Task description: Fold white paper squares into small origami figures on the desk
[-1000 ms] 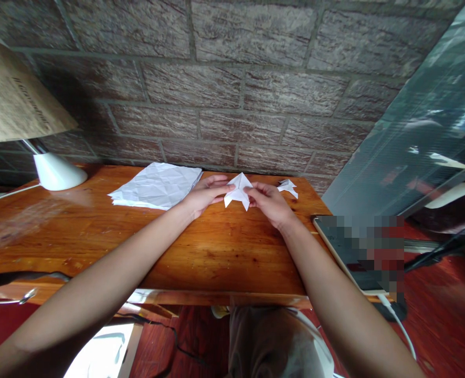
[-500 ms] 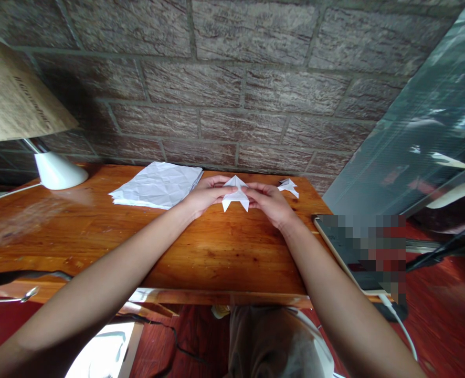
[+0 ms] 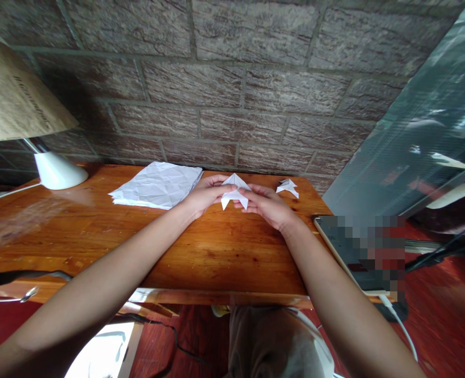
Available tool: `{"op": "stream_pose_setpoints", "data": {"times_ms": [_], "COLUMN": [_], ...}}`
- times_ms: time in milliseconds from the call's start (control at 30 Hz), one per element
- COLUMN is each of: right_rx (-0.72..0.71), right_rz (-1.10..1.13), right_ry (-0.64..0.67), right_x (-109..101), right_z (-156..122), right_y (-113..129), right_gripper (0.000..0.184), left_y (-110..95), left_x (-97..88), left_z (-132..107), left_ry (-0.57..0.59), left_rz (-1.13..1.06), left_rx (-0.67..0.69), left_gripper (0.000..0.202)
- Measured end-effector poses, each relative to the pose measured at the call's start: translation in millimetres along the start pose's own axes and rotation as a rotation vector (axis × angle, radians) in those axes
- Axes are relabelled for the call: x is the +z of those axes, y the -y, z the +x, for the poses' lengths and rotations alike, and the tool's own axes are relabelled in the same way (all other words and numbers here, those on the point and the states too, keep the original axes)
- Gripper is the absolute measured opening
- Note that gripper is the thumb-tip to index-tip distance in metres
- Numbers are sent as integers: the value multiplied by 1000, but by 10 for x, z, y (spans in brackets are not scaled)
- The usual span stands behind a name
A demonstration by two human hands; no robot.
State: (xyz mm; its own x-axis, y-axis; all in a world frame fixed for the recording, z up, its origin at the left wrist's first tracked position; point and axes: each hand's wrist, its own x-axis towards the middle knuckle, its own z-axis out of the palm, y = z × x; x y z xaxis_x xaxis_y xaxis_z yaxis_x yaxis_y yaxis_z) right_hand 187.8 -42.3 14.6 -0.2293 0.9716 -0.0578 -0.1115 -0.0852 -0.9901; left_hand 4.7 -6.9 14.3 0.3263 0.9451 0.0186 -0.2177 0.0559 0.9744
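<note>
Folded paper piece (image 3: 234, 190): white, pointed at the top, two small tips hanging down; held just above the tabletop (image 3: 138, 236) near the middle of its far edge, pinched between both hands.
Left hand (image 3: 204, 195): closed on the left side of the folded paper piece, thumb and fingertips gripping its edge, heel of the hand low over the wood.
Right hand (image 3: 270, 205): closed on the right side of the same piece, fingers bent around its lower right tip, back of the hand turned up.
Stack of creased sheets (image 3: 157, 185): white, flat along the far edge of the tabletop, just left of the left hand; cannot tell whether touching it.
Small paper figure (image 3: 288, 186): white, already folded, lying near the far right corner, just beyond the right hand and apart from it.
Lamp base (image 3: 57, 170): white cone, standing toward the far left corner, with a white cord trailing off the left edge.
Lampshade (image 3: 14, 100): tan, hanging over the far left corner.
Dark flat device (image 3: 335, 241): lying off the right edge of the tabletop, partly blurred out.
Brick wall (image 3: 232, 79): rising directly behind the far edge.
</note>
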Motion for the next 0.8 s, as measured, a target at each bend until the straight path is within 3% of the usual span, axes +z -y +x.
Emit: {"op": "stream_pose_setpoints", "data": {"times_ms": [100,233,433,533,667,800], "right_rx": [-2,-56,-134,-203,-183,-123], "right_rz": [7,11,-72,-111,0,106], "right_ry": [21,3,-34,-125,-310,-227], "right_x": [8,-7,-34,-66,-100,-55], "right_z": [-27,-49,8,57,85,43], "right_y": [35,63,-10,-50,-31,49], "right_gripper": [25,43,33,25,24,34], "left_y": [-23,-55,-52,-33,-43,-113], "left_x": [2,-6,-5,2,-15,-35], "left_z": [-1,6,3,-18,-67,-117], "left_ry": [-66,-109,-1,79,62,14], "left_rz": [-52,-96,-78,69,460,719], "left_rx": [-10,-43,3,131,470,761], "left_gripper": [39,30,41,44,17,3]}}
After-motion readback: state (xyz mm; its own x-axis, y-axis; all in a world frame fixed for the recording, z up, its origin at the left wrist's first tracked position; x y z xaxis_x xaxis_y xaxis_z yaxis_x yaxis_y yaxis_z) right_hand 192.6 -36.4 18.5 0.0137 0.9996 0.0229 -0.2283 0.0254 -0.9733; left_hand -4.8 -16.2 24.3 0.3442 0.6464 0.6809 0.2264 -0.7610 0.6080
